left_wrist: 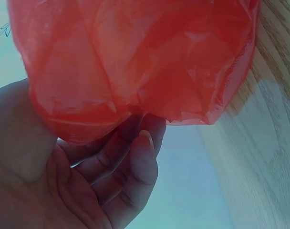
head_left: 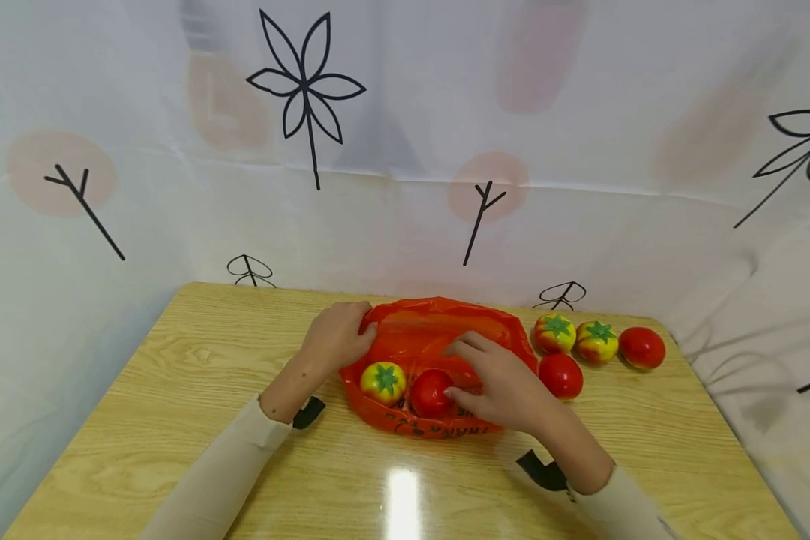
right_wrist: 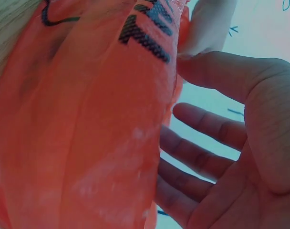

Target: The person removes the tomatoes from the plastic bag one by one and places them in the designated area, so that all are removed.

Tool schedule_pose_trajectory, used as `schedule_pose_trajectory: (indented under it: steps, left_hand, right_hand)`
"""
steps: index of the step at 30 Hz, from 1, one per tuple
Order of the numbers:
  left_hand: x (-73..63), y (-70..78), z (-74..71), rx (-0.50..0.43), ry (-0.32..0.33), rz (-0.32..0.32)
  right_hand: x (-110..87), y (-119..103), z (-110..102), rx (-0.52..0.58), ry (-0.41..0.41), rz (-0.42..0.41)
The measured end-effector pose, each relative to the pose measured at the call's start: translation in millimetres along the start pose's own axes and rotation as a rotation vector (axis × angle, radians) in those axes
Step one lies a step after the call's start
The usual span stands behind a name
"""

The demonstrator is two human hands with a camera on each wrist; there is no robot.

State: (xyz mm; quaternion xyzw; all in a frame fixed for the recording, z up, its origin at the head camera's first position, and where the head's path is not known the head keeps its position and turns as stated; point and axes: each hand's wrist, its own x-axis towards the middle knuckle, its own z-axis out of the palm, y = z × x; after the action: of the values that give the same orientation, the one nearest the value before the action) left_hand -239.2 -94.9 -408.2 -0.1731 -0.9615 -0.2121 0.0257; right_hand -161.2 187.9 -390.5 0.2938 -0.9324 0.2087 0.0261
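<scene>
A red plastic bag (head_left: pixel 439 337) with black lettering lies open on the table, its mouth facing up. My left hand (head_left: pixel 337 337) grips the bag's left rim; in the left wrist view the thin plastic (left_wrist: pixel 135 62) passes between thumb and curled fingers. Inside the bag are a yellow tomato (head_left: pixel 382 382) with a green star-shaped top and, to its right, a shiny red tomato (head_left: pixel 432 393). Over the bag's right part, my right hand (head_left: pixel 499 379) has its fingers spread and relaxed, thumb tip at the red tomato's side. The right wrist view shows a bare palm (right_wrist: pixel 216 191) beyond the bag's wall.
Right of the bag, a red tomato (head_left: pixel 560 376) sits close to its rim. Behind it stand two yellow-red tomatoes (head_left: pixel 554 333) with green tops and another red one (head_left: pixel 642 348). A white printed cloth (head_left: pixel 391 225) hangs behind the wooden table (head_left: pixel 142 420).
</scene>
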Motion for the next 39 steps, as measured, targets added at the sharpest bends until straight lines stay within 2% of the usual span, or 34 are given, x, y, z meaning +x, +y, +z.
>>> schedule_pose_trajectory:
  steps: [23,39]
  left_hand:
    - [-0.9,0.9,0.3,-0.012,0.015,0.006]
    - [-1.7,1.3,-0.1,-0.012,0.019,0.014]
  right_hand:
    - [13.7,-3,17,0.082,-0.179,-0.056]
    - [15.6,3,27,0.100,-0.206,-0.067]
